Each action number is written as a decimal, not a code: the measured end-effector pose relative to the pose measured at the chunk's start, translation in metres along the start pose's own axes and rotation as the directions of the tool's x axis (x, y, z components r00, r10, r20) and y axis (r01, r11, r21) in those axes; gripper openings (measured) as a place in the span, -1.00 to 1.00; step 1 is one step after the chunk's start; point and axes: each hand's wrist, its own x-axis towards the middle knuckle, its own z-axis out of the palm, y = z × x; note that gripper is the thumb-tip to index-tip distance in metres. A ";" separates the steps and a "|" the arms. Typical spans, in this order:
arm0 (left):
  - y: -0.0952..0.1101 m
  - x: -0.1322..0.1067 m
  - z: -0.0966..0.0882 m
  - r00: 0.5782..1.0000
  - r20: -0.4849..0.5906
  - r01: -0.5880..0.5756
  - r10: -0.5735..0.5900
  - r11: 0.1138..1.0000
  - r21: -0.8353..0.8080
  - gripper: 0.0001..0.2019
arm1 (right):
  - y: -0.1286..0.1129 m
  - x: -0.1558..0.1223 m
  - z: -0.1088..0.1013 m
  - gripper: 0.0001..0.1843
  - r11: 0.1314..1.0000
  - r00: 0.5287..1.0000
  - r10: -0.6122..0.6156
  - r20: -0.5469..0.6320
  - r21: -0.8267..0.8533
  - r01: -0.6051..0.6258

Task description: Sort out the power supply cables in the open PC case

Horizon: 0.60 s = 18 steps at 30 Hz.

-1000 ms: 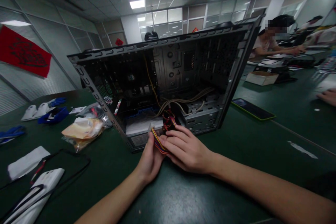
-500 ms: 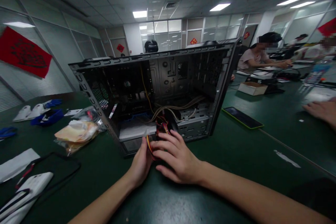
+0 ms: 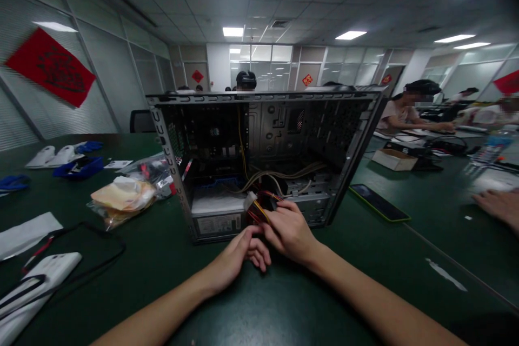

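Note:
A computer case [image 3: 265,96] stands upright on the table with its side open towards me. Inside, at the lower left, is the power supply [image 3: 221,224], with a label on its side. My right hand [image 3: 291,231] is closed around a bundle of red, yellow and black power cables [image 3: 258,211], from which a pale connector [image 3: 250,201] sticks up at the left. Just below the bundle is my left hand [image 3: 243,253], its fingers loosely bent and holding nothing visible; its thumb side reaches up close to the right fingers. Grey cables [image 3: 279,173] cross the case interior.
Left of the case lie plastic bags [image 3: 125,192], a blue tray [image 3: 79,167], gloves and a white device [image 3: 44,292] with black cords. To the right are a phone [image 3: 379,203], a small box [image 3: 393,159] and another person's hand [image 3: 497,205]. More people sit further back.
My right hand has closed on the cable bundle, and the pale connector now points up. The left hand has come off the cables and dropped slightly below them. The view has shifted.

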 end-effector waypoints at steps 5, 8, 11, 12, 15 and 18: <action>0.002 -0.004 0.003 0.997 -0.010 -0.079 0.081 0.987 0.137 -0.31 | -0.019 -0.002 0.003 -0.83 0.996 0.997 -0.072 0.042 0.064 0.069; 0.004 -0.004 0.003 0.992 0.013 -0.126 0.126 0.979 0.160 -0.32 | -0.028 -0.004 0.004 -0.83 0.996 0.997 -0.064 0.052 0.067 0.060; 0.005 -0.004 0.002 0.991 0.037 -0.130 0.125 0.977 0.167 -0.28 | -0.026 -0.004 0.004 -0.82 0.995 0.994 -0.089 0.061 0.058 0.086; 0.005 -0.004 0.002 0.991 0.037 -0.131 0.126 0.977 0.168 -0.28 | -0.025 -0.003 0.004 -0.81 0.994 0.993 -0.095 0.068 0.065 0.090; 0.005 -0.004 0.003 0.992 0.016 -0.128 0.127 0.978 0.167 -0.27 | -0.024 -0.003 0.004 -0.81 0.990 0.991 -0.097 0.098 0.110 0.086; 0.005 -0.005 0.004 0.992 0.028 -0.126 0.123 0.977 0.174 -0.28 | -0.025 -0.003 0.005 -0.85 0.984 0.988 -0.102 0.120 0.157 0.083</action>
